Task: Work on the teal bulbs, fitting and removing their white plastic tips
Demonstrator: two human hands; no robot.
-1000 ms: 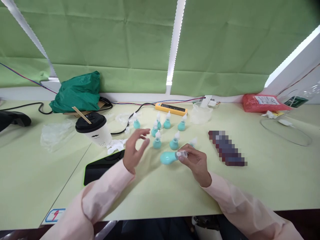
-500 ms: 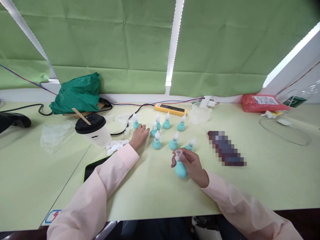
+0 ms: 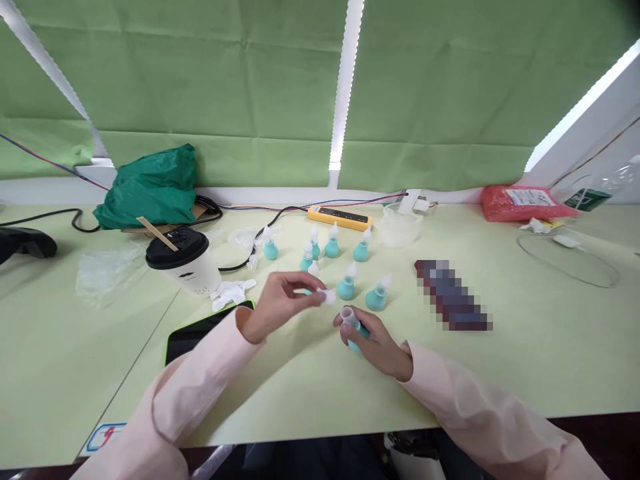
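In the head view, we pinch a white tip (image 3: 328, 296) between the thumb and fingers of our left hand (image 3: 280, 301). Our right hand (image 3: 379, 343) grips a teal bottle (image 3: 349, 317) by its clear neck, the mouth facing up, near the tip but apart from it. Beyond our hands, more bottles (image 3: 377, 299) with pointed tops stand on the counter (image 3: 300, 393), before a yellow power strip (image 3: 340, 218).
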